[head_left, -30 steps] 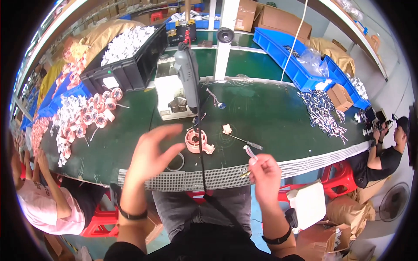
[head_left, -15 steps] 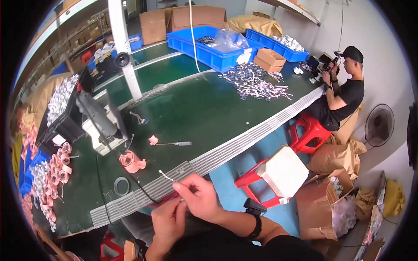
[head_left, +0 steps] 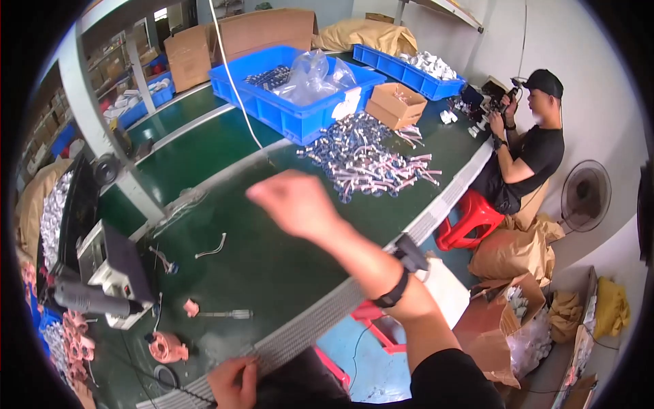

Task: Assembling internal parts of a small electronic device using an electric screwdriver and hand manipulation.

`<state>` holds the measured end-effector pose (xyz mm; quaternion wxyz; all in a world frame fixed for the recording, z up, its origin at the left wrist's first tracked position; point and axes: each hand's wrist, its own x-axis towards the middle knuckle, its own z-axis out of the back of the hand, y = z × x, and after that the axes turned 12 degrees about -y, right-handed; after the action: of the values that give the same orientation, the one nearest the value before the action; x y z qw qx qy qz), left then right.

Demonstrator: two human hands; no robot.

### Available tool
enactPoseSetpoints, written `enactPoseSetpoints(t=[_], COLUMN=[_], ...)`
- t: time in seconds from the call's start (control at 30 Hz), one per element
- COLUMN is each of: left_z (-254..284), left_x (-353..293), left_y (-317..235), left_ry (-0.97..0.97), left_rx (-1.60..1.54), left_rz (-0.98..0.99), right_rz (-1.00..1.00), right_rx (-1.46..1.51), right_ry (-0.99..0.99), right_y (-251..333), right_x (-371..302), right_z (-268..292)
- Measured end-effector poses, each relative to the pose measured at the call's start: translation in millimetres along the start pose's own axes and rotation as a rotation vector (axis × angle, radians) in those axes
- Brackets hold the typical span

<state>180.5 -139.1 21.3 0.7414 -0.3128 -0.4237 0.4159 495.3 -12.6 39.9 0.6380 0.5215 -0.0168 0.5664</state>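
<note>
Wire (head_left: 129, 377) pinched by left hand (head_left: 234, 382) at near edge of surface (head_left: 272, 266), beside pink coil (head_left: 167, 347). Right hand (head_left: 294, 202) raised over surface, blurred, fingers curled; whether anything is held cannot be told.

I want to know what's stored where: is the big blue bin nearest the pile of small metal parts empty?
No, the blue bin holds a crumpled clear plastic bag and dark metal parts beside it.
</note>
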Motion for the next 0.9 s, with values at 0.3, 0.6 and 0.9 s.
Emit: enactPoseSetpoints(t=[0.3, 0.6, 0.9], left_z=[-9, -1, 1], left_x=[1, -15, -5], left_y=[42, 40, 38], left_ry=[-0.075, -0.061, -0.115], left_rx=[0.214, 0.295, 0.181], left_rz=[0.006, 0.035, 0.049], right_rz=[-0.458, -0.390, 0.173], right_rx=[-0.888, -1.025, -1.301], right_ry=[-0.272, -0.115, -0.168], right_y=[-302, -327, -291], right_x=[79, 110, 94], right_z=[229, 207, 179])
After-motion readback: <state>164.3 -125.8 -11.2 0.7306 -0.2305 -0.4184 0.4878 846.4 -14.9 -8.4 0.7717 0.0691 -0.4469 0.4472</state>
